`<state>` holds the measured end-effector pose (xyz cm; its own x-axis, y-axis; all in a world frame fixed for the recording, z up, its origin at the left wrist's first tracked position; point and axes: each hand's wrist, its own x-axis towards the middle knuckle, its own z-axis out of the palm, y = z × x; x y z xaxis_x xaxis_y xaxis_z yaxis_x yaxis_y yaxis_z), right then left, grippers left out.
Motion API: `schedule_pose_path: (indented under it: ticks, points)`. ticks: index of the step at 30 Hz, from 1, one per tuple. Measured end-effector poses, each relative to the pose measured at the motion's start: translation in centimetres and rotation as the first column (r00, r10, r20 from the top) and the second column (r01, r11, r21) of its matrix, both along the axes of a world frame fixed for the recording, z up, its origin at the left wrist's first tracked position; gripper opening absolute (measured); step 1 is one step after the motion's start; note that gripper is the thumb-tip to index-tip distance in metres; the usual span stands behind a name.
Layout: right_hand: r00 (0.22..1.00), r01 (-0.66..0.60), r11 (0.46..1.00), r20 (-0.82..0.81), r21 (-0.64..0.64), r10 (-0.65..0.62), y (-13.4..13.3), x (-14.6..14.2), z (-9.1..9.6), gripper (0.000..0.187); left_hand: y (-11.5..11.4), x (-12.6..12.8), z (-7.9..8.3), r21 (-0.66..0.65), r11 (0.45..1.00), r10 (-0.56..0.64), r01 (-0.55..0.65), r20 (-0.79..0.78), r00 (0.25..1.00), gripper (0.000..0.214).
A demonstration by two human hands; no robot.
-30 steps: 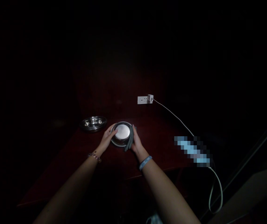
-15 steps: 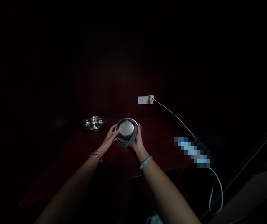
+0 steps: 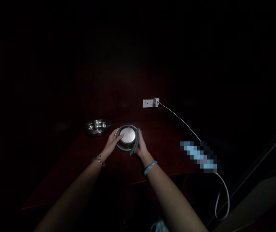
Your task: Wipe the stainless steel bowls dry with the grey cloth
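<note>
**A:** The hands, where are they?

**B:** Both are at the centre of the frame. The left hand curls its fingers on the left rim of a steel bowl. The right hand is closed round a grey cloth, pressing it against the bowl's right edge.

**A:** And the bowl itself?

**B:** It is tilted between them over the dark red worktop, with a flat shiny face toward the camera. I cannot tell whether it touches the surface.

**A:** How far along does the wiping look?

**B:** Partway on this bowl, I'd judge, since the cloth is on the rim and the bowl is not set down. A stack of steel bowls sits left of centre, apart from the hands. It is too dark to tell whether those have been wiped.

**A:** Anything else?

**B:** A white power strip lies above centre, and its cable trails to the lower right.
</note>
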<state>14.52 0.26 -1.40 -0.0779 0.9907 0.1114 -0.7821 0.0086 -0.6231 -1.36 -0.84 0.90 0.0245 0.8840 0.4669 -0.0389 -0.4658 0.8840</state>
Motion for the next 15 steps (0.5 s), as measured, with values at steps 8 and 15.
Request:
schedule_pose_path:
  ticks: [8, 15]
  points:
    - [0.998, 0.016, 0.999, 0.065, -0.029, -0.014, -0.6, 0.1, 0.5, 0.040, -0.2, -0.2, 0.3, 0.016, 1.000, 0.013, -0.012, -0.028, 1.000, 0.064]
    - [0.998, 0.032, 0.997, 0.058, -0.067, -0.029, -1.2, 0.1, 1.2, 0.037, -0.2, -0.1, 0.0, 0.003, 1.000, 0.000, 0.000, -0.031, 1.000, 0.065]
